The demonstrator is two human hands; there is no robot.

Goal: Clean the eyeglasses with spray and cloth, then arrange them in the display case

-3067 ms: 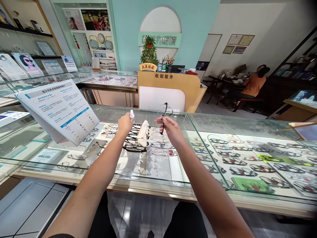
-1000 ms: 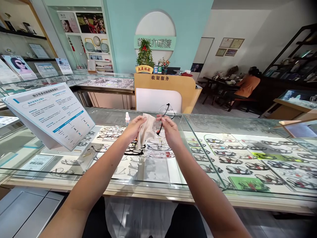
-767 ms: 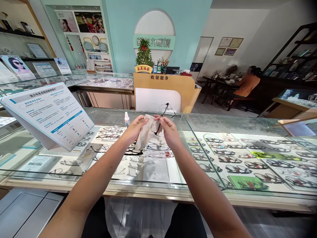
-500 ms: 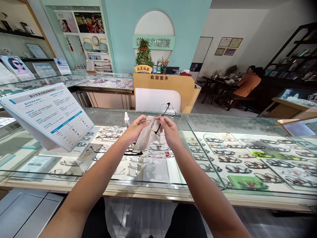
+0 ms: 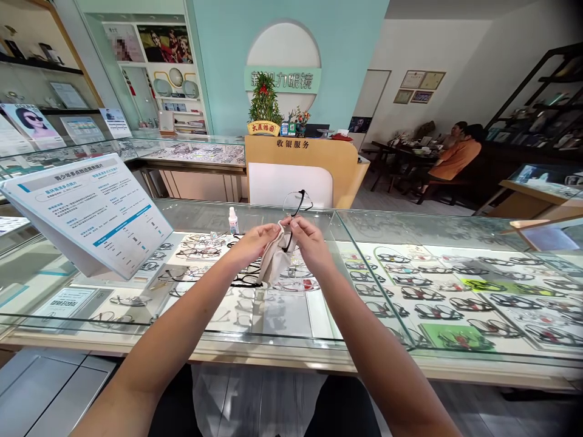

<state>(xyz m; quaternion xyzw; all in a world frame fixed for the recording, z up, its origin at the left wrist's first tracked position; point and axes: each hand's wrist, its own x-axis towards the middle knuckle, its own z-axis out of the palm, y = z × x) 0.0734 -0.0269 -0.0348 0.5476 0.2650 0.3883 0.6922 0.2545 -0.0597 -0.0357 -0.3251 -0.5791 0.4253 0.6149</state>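
The glass counter [image 5: 255, 347] runs across the whole width, its front edge just before the person's body and its far edge behind the hands. A seam between two panes slants away right of the right forearm. On the left a tilted sign board [image 5: 91, 209] stands on the glass, well apart from the left arm. The glass between it and the hands is bare, as is the long stretch to the right. Beyond the far edge stands a wooden cashier desk [image 5: 314, 170]. Farther right, a person in orange [image 5: 458, 159] sits at a dark table, well away. Rows of frames [image 5: 437, 291] lie inside the case under the glass.

Both hands are raised above the counter's middle, close together, fingertips almost meeting. The left hand [image 5: 252, 240] pinches a pale cloth [image 5: 276, 261], which hangs bunched between the hands. The right hand [image 5: 312, 240] pinches a pair of glasses [image 5: 294, 209], with one lens standing up above the fingers. A small spray bottle [image 5: 233, 221] stands upright on the glass, just left of the left hand.

Three seconds ago the left hand gripped that bottle and the cloth lay on the counter. Half a second ago the cloth was spread wider, and the upper lens leaned farther right.
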